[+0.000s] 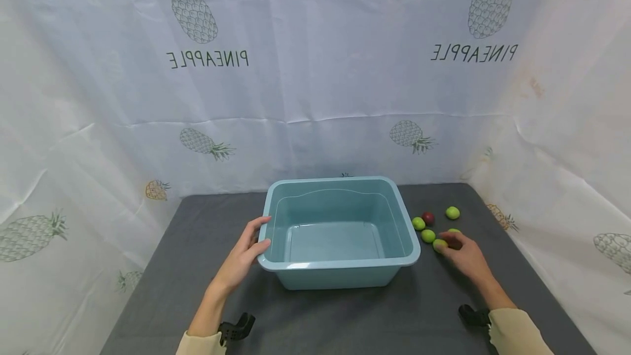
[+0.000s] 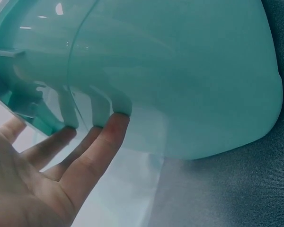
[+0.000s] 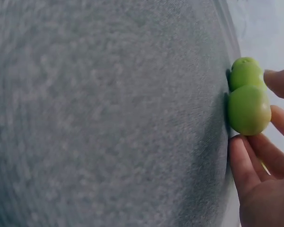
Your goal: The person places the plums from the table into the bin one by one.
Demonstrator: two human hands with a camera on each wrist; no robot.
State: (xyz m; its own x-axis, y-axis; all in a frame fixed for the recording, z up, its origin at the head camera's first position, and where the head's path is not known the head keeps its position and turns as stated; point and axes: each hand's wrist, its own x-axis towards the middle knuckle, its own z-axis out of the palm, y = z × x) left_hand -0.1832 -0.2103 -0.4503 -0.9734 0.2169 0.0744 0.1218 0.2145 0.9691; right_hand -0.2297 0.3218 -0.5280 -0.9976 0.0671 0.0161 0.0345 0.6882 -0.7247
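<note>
A light blue plastic basin (image 1: 340, 263) stands on the dark tabletop. My left hand (image 1: 241, 256) holds its left rim; in the left wrist view several fingertips (image 2: 117, 124) lie against the outer wall below the rim. Right of the basin, my right hand (image 1: 463, 256) is at a small round green fruit (image 3: 249, 111) on the table. Fingertips touch its side, while the thumb (image 3: 280, 84) stands a little apart on the opposite side. Another green fruit (image 3: 245, 71) lies just beyond it.
A dark red fruit (image 1: 428, 218) and more green fruits lie by the basin's right side, one green fruit (image 1: 452, 212) farther back. White fabric (image 1: 340, 86) printed with pineapples hangs behind and beside the dark table (image 1: 222, 223).
</note>
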